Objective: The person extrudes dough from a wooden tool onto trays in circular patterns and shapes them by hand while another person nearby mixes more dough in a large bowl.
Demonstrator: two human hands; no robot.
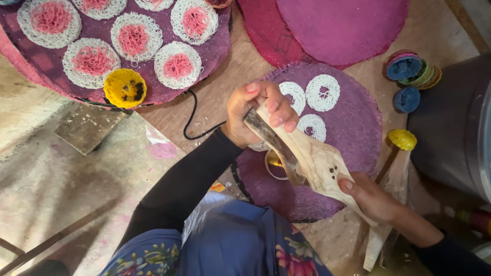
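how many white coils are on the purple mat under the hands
3 show in full: two side by side at the far edge of the purple mat, at and, and one below them. A fourth peeks out under the left hand; more may be hidden.

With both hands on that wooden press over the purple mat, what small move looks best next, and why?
Probably slide the wooden press toward bare purple mat. The left hand and right hand hold its ends, and three white noodle rounds already fill the far part.

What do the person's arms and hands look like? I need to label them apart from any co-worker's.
Both arms wear long, close-fitting black sleeves ending at the wrists. The left hand and right hand are bare: no gloves, rings or watch visible.
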